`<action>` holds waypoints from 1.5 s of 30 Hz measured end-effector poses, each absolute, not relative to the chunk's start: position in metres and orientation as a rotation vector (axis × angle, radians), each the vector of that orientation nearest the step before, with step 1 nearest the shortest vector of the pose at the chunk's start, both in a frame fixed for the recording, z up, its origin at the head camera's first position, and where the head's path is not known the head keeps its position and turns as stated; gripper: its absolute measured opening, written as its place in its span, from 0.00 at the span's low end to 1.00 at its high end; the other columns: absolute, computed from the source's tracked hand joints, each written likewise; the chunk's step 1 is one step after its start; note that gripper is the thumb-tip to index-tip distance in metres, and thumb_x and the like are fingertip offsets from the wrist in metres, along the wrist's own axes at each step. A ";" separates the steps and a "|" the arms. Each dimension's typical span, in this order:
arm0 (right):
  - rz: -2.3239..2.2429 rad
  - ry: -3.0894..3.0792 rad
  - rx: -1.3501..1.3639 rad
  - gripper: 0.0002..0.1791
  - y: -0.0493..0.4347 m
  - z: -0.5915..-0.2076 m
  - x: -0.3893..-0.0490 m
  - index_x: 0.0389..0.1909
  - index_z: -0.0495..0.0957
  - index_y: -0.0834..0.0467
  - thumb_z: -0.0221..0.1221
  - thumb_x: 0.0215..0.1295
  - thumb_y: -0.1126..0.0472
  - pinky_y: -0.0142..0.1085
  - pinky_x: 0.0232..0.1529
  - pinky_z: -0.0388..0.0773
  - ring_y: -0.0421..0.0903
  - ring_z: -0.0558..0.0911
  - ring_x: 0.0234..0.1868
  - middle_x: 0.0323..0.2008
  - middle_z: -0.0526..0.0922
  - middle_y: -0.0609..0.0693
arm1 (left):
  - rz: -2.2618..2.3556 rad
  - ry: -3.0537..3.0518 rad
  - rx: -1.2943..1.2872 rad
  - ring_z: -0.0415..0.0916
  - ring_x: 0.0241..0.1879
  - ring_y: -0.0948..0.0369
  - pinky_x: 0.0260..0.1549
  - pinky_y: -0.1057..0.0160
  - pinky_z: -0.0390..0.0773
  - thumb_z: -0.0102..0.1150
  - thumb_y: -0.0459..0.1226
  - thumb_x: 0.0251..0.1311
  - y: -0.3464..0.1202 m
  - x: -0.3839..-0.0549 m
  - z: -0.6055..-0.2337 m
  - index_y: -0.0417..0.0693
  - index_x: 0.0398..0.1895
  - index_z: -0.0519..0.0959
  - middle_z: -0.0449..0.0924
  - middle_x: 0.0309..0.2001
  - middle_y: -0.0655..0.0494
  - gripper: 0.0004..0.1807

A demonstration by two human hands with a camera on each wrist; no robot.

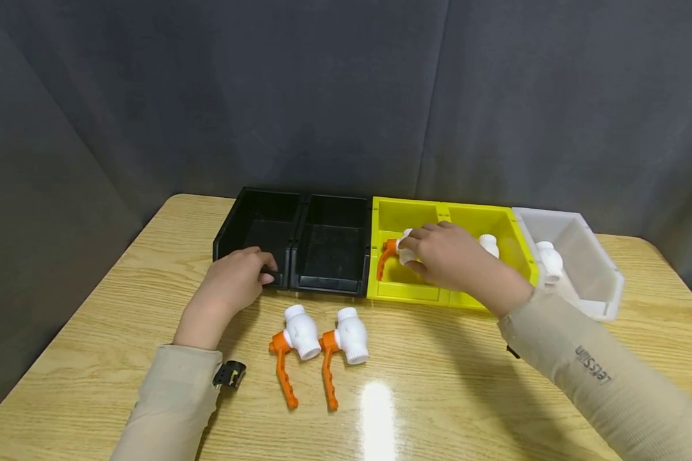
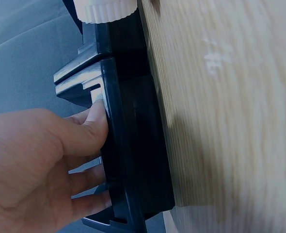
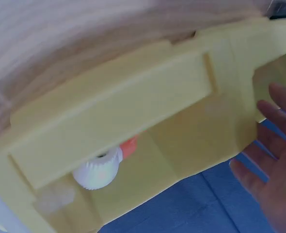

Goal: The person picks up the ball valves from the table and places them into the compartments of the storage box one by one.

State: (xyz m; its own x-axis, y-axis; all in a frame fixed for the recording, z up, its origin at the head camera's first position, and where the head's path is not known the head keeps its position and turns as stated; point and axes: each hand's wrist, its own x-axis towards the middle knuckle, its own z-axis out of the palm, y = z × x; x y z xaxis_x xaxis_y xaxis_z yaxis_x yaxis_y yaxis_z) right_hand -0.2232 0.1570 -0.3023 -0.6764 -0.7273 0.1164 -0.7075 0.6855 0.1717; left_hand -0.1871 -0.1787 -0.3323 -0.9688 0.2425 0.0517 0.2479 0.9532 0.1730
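Observation:
My left hand [image 1: 239, 278] grips the front rim of the leftmost black bin [image 1: 222, 240], also seen as a dark wall [image 2: 133, 141] in the left wrist view. Its thumb [image 2: 97, 121] lies on the rim, and the other fingertips are hidden behind the wall. My right hand [image 1: 446, 256] is over the left yellow bin [image 1: 406, 292], fingers spread and apart in the right wrist view. Just beside those fingers, a white ball valve [image 1: 406, 246] with an orange lever lies in that bin. The hand partly covers the valve.
Two more ball valves [image 1: 302, 333] [image 1: 353, 336] with orange levers lie on the wooden table. A second black bin [image 1: 331, 282] stands beside the first. The right yellow bin [image 1: 510, 224] and the translucent white bin [image 1: 602, 256] each hold a valve [image 1: 488, 244] [image 1: 549, 262].

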 end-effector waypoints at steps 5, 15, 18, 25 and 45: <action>-0.127 -2.609 1.129 0.15 0.158 -0.310 -0.206 0.44 0.84 0.60 0.71 0.59 0.57 0.50 0.48 0.79 0.54 0.83 0.43 0.41 0.86 0.53 | -0.270 -3.075 -0.381 0.78 0.42 0.47 0.44 0.47 0.78 0.63 0.36 0.65 -0.180 -0.187 -0.331 0.43 0.46 0.84 0.80 0.41 0.48 0.09; 0.005 -2.572 1.030 0.19 0.163 -0.309 -0.170 0.49 0.83 0.60 0.71 0.59 0.57 0.52 0.51 0.78 0.56 0.83 0.47 0.45 0.85 0.54 | -0.267 -3.086 -0.391 0.79 0.43 0.47 0.44 0.46 0.79 0.62 0.35 0.66 -0.180 -0.186 -0.328 0.43 0.46 0.83 0.80 0.41 0.48 0.09; 0.052 -2.567 1.038 0.20 0.164 -0.305 -0.158 0.50 0.83 0.60 0.71 0.58 0.56 0.53 0.54 0.76 0.55 0.82 0.48 0.45 0.85 0.53 | -0.268 -3.083 -0.385 0.79 0.43 0.47 0.44 0.46 0.79 0.62 0.35 0.65 -0.181 -0.186 -0.329 0.43 0.46 0.84 0.80 0.41 0.48 0.09; 0.149 -2.610 0.993 0.21 0.167 -0.293 -0.137 0.52 0.82 0.60 0.70 0.59 0.56 0.54 0.57 0.74 0.55 0.82 0.49 0.46 0.85 0.54 | -0.262 -3.080 -0.385 0.79 0.43 0.47 0.44 0.47 0.79 0.62 0.36 0.66 -0.180 -0.186 -0.329 0.43 0.46 0.84 0.80 0.41 0.48 0.09; 0.356 -2.720 0.656 0.20 0.213 -0.266 -0.118 0.55 0.80 0.57 0.66 0.64 0.56 0.54 0.43 0.77 0.57 0.83 0.45 0.47 0.85 0.55 | -0.264 -3.081 -0.382 0.79 0.42 0.48 0.43 0.47 0.79 0.63 0.35 0.65 -0.178 -0.186 -0.331 0.44 0.46 0.84 0.80 0.40 0.49 0.09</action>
